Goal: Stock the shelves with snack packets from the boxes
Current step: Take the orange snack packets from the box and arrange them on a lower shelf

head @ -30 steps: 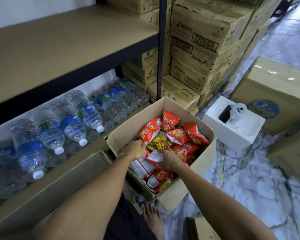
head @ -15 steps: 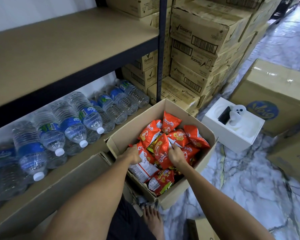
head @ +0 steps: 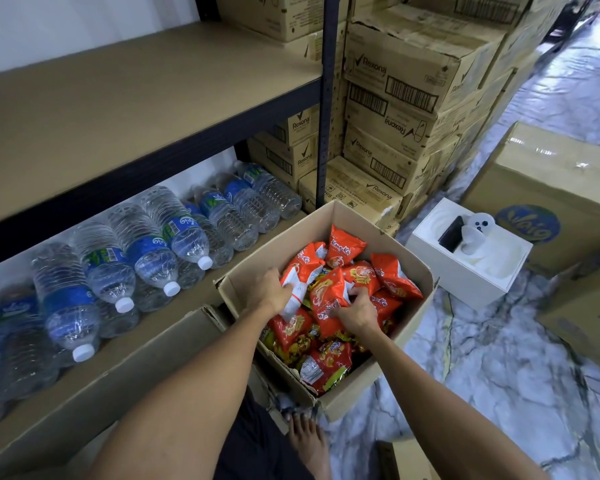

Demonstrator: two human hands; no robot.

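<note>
An open cardboard box (head: pixel 411 327) on the floor holds several orange-red snack packets (head: pixel 394 277). Both my hands are inside it. My left hand (head: pixel 269 292) grips a packet with a white back (head: pixel 297 292) at the box's left side. My right hand (head: pixel 355 311) grips an orange packet (head: pixel 328 294) in the middle and has it tilted up. The brown upper shelf (head: pixel 136 109) lies bare above and to the left.
The lower shelf carries several water bottles (head: pixel 146 254) lying on their sides. Stacked Rexona cartons (head: pixel 406 109) stand behind the box. A white box (head: pixel 465 271) and large cartons (head: pixel 548 199) sit on the marble floor at right. My bare foot (head: pixel 309 441) is beside the box.
Both hands have gathered packets and lifted them higher within the box. The right hand shifted rightward onto an upright orange packet; the left hand took hold of a white-backed packet.
</note>
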